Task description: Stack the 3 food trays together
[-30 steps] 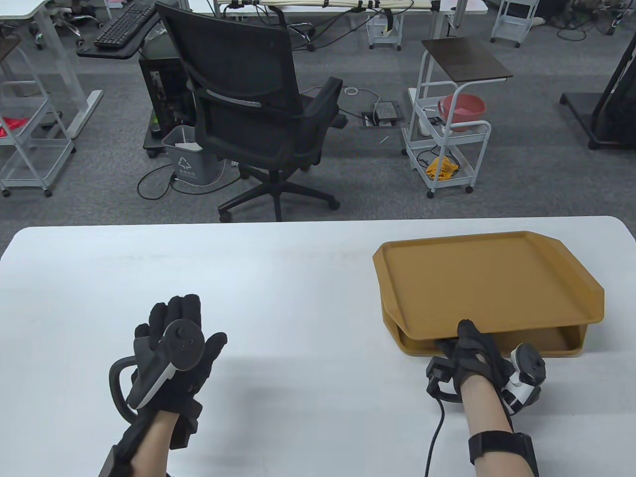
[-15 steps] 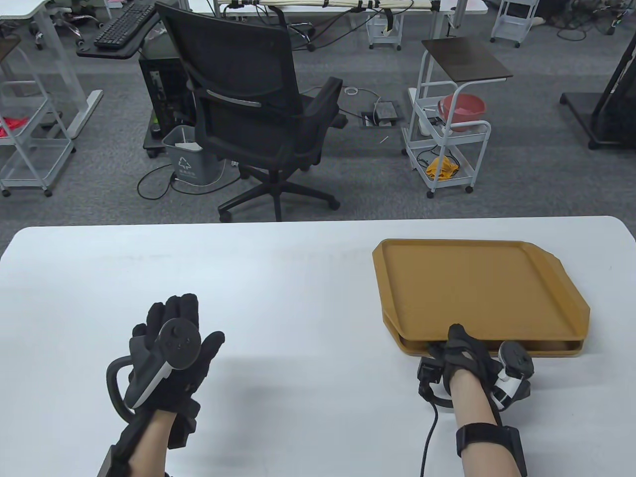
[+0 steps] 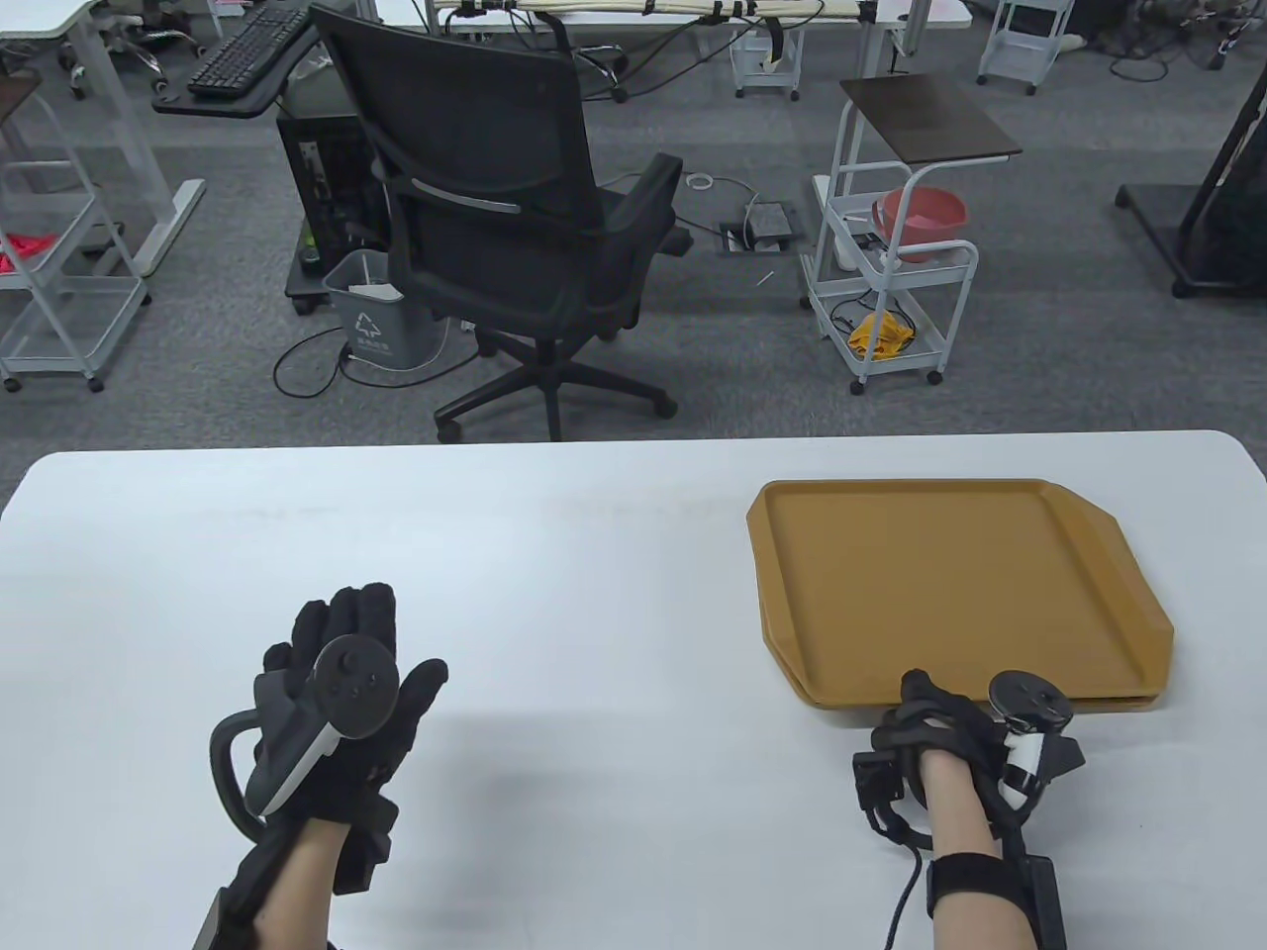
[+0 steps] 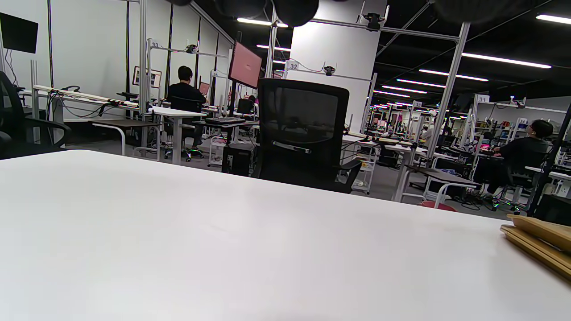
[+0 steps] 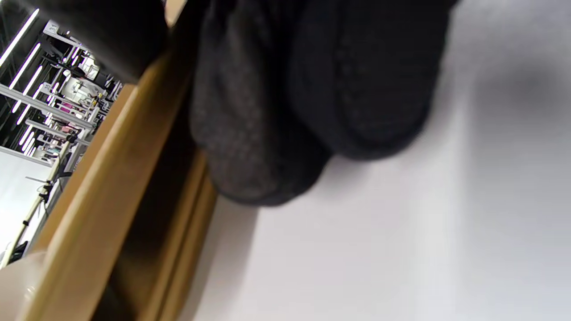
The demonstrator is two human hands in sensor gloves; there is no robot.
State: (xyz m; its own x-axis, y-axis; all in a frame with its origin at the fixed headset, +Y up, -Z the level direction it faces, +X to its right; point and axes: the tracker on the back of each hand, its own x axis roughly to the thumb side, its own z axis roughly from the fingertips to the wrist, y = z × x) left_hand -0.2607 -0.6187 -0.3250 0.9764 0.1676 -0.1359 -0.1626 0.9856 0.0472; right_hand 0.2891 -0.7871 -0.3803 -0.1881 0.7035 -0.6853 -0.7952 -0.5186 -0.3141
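The trays (image 3: 950, 584) lie nested in a stack at the right of the table view, flat on the white surface (image 3: 594, 554); layered rims show at the near edge and in the left wrist view's lower right. They look like stiff, light moulded plastic, probably slick, best taken by the raised rim along an edge, thumb above and fingers below. The right hand (image 3: 950, 732) sits at the stack's near edge, lower right of the frame, fingertips (image 5: 267, 147) curled against the rim; whether it grips or only touches I cannot tell. The left hand (image 3: 341, 703) rests flat and released, palm down, lower left, well apart from the trays.
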